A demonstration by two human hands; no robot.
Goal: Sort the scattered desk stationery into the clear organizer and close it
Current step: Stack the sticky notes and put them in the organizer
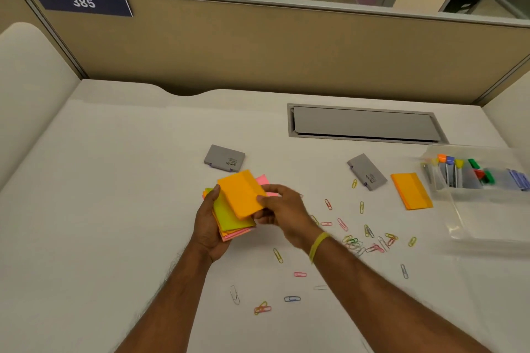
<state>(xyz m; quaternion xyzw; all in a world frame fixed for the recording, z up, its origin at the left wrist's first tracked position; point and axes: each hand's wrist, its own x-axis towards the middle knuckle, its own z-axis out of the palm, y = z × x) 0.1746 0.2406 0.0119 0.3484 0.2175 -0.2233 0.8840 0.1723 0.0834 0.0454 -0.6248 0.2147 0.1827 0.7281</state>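
Bare forearms cross scattered coloured wire paper clips point(355, 243) as the left hand point(208, 228) grips stacked neon sticky-note pads point(229, 221), the right hand point(284, 209) pinching an orange sticky-note pad point(241, 195) atop them with its fingers point(262, 199), with the clear plastic organizer point(459, 195) open on the white bench point(114, 180) at far right.

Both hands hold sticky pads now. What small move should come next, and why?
Probably the right hand should turn the orange pad square onto the stack in the left hand. The pad lies skewed over the stack, and an even pile should carry more safely to the organizer at the right.
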